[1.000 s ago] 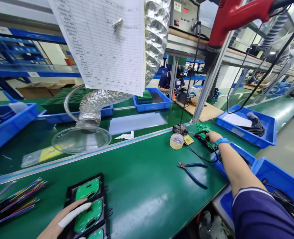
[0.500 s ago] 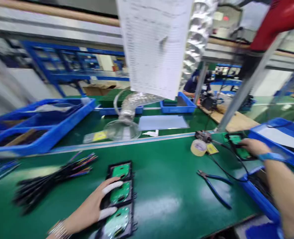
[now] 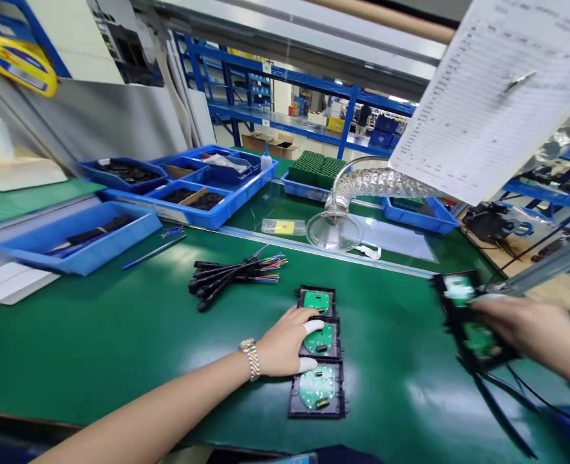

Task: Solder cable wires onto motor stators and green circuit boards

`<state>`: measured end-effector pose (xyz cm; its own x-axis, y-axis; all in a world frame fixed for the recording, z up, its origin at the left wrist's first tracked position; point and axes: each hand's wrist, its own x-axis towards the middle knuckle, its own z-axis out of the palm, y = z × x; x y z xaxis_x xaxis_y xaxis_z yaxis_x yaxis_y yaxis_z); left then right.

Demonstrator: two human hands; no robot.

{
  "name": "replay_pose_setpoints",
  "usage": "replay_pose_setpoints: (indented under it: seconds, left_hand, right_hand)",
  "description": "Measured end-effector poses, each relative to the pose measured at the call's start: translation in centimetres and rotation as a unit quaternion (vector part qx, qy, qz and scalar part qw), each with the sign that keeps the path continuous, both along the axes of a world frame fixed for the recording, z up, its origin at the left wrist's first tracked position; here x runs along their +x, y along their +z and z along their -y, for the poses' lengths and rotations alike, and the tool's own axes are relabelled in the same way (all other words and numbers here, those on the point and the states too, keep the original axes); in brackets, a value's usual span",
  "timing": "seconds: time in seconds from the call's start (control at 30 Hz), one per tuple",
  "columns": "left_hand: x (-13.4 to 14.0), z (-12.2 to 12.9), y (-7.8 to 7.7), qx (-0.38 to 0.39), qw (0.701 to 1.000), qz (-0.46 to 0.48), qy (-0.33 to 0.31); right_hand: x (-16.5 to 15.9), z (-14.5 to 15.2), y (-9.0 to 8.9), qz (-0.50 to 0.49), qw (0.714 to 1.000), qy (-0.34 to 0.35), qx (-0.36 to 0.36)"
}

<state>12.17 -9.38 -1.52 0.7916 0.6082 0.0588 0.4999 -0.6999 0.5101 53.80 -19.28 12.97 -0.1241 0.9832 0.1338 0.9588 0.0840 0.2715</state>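
Observation:
Three black plastic housings (image 3: 340,380), each with a green circuit board (image 3: 317,385) inside, lie in a row on the green bench. My left hand (image 3: 282,341), with white finger cots, grips the middle housing, thumb at its near edge and fingertips over its far part. On the right, my right hand (image 3: 521,325) holds black housings (image 3: 458,316) with green boards, slightly blurred, tilted above the bench. Dark handles of the pliers (image 3: 500,412) show below it, smeared. Left of the row lies a bundle of black cables (image 3: 221,277) with coloured wire ends.
Blue bins (image 3: 246,193) of small parts stand at the back left, beside a blue tray (image 3: 120,238). A clear fume funnel (image 3: 333,232) on a foil duct (image 3: 386,183) sits at the back. A paper sheet (image 3: 497,96) hangs at upper right.
The view has swung left. My right hand has lifted the housings from beside the blue bin and brought them left, towards the row. My left hand stays on the row.

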Motion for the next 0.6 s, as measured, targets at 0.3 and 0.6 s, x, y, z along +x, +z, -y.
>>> replay_pose_setpoints:
  seconds: [0.3,0.6]
  left_hand:
    - [1.3,-0.6,-1.0,0.026,0.997,0.076,0.001]
    - [1.4,-1.0,-1.2,-0.001,0.997,0.083,-0.006]
  right_hand:
    - [-10.5,-13.4,-10.0,0.015,0.979,-0.017,-0.202]
    - [-10.9,-13.3,-11.8,-0.035,0.976,-0.103,-0.19]
